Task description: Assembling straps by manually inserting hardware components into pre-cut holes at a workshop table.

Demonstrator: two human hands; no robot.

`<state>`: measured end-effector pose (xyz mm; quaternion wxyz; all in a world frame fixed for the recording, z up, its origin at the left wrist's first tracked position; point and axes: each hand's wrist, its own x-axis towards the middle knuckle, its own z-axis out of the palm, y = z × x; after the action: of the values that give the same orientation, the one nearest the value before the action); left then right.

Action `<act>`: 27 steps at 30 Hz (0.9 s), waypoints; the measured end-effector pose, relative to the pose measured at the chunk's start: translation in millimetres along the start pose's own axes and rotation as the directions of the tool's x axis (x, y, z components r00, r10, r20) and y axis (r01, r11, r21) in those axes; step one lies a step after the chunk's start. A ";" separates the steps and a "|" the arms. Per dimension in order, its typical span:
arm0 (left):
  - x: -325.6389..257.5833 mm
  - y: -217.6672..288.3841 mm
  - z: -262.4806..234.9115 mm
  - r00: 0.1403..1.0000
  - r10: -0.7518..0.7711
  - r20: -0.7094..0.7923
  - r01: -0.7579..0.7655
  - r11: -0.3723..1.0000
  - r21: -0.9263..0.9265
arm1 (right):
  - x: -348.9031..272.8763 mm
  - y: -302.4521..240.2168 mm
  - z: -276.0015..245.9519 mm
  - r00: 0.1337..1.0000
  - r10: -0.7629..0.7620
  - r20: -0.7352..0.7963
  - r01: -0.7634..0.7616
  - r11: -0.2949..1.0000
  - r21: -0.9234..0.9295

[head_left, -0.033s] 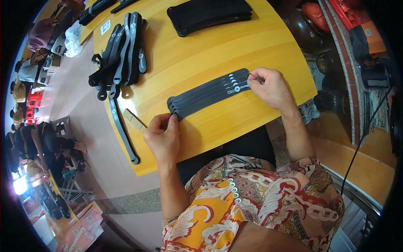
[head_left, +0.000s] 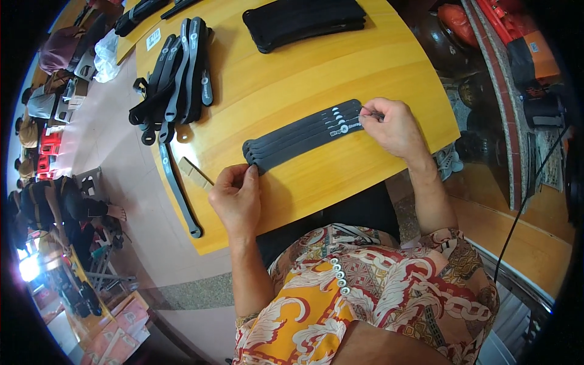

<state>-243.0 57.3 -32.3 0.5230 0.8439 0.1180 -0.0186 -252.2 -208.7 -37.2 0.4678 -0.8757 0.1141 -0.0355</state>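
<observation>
Several dark grey straps [head_left: 298, 137] with rounded ends and white print lie overlapped in a slanting row on the yellow table. My left hand [head_left: 236, 194] is closed, thumb and forefinger pinching the left end of the nearest strap. At the opposite end my right hand [head_left: 389, 125] pinches that strap's right tip, which its fingers partly cover. Between the two hands the strap is stretched out straight along the near side of the row.
A loose pile of grey and black straps [head_left: 182, 79] covers the table's left side. One single strap [head_left: 177, 191] runs along the left edge beside a small tan strip [head_left: 196, 173]. A black stack [head_left: 304, 23] lies at the far side. Other people sit farther left.
</observation>
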 end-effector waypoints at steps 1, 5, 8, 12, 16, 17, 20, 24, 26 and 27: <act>0.5 -0.9 -0.3 1.000 0.000 -0.002 0.000 1.000 0.001 | 0.3 -0.6 0.9 1.000 -0.008 -0.001 0.008 1.000 0.000; 1.5 -8.5 -0.1 0.999 0.036 -0.022 -0.036 0.999 0.029 | 3.4 2.7 3.2 0.998 0.017 0.066 -0.016 1.000 -0.007; 2.3 -8.1 3.3 0.994 0.107 -0.015 -0.106 0.992 0.074 | 1.5 3.5 0.0 0.999 0.003 0.052 -0.003 1.000 -0.014; 1.9 -9.2 2.1 0.997 0.079 -0.023 -0.076 0.993 0.089 | 1.7 0.9 1.2 0.999 0.029 0.012 -0.029 0.999 -0.045; 1.8 -8.3 0.1 0.997 0.079 -0.026 -0.075 0.989 0.125 | 2.4 2.7 2.9 1.000 0.021 0.008 -0.021 0.998 -0.063; 2.2 -7.8 -0.2 0.997 0.079 -0.025 -0.076 0.989 0.124 | 2.5 1.7 3.6 1.000 0.025 0.011 -0.025 0.998 -0.053; 2.9 -5.4 -0.1 0.996 0.090 -0.019 -0.086 0.986 0.142 | 1.3 -2.5 3.5 0.999 0.037 0.001 -0.036 0.997 -0.070; 3.0 -2.7 0.5 0.997 0.080 -0.023 -0.075 0.983 0.169 | 0.8 -3.5 7.1 1.000 0.022 -0.022 -0.024 0.995 -0.099; 2.6 -0.7 0.8 0.996 0.091 -0.013 -0.087 0.977 0.196 | -0.3 -8.1 8.3 0.999 0.012 -0.051 -0.018 0.991 -0.132; 2.1 1.9 0.9 0.996 0.088 -0.018 -0.082 0.975 0.208 | -0.7 -10.2 8.4 0.998 0.013 -0.054 -0.020 0.991 -0.134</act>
<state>-240.4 56.1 -31.3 0.4309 0.8982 0.0864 0.0029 -249.8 -196.3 -33.4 0.4048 -0.9030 0.1357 -0.0469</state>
